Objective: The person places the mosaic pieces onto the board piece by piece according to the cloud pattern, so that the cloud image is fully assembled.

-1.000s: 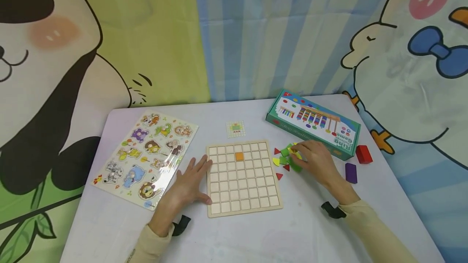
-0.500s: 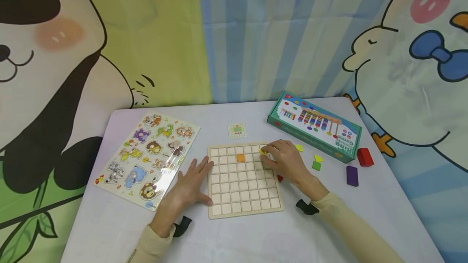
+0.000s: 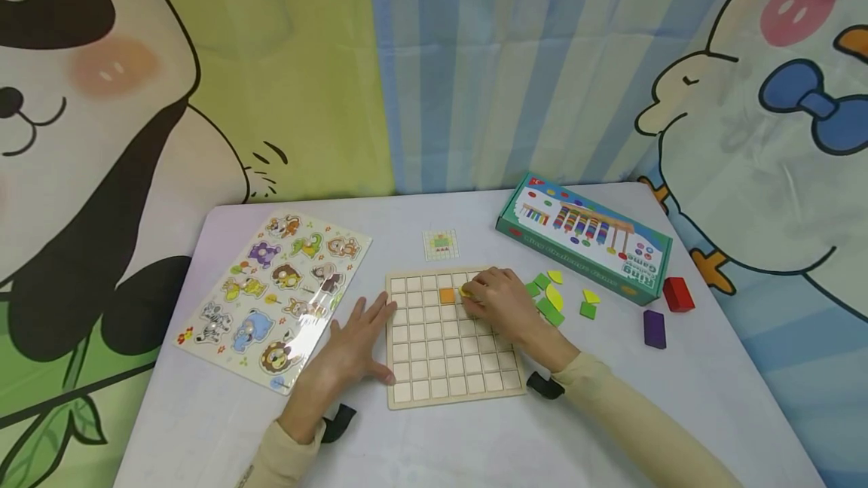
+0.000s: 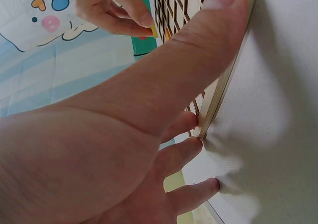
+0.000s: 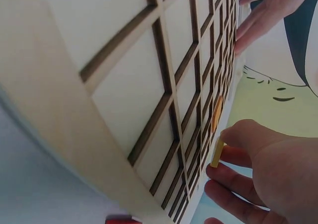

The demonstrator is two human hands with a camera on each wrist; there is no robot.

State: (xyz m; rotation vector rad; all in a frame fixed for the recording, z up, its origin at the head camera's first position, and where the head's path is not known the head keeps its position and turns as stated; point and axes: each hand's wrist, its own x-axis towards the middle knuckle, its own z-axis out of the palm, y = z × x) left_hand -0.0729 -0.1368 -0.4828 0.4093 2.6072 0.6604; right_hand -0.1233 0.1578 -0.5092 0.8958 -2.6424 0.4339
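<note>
The white table (image 3: 610,413) carries my wooden grid board (image 3: 453,337), the animal puzzle (image 3: 274,296) at its nine o'clock and the game box (image 3: 585,236) at its two o'clock. My left hand (image 3: 353,349) lies flat, fingers straight against the board's nine o'clock edge. My right hand (image 3: 498,303) pinches a yellow piece (image 3: 466,291) over the board's twelve o'clock rows, just at three o'clock of the orange tile (image 3: 446,294).

Wooden grid board (image 3: 453,337) lies flat near the table's front edge, cells mostly empty; one orange tile (image 3: 446,295) seated in its second row. Small yellow piece (image 5: 217,153) held on edge just beside that tile.
</note>
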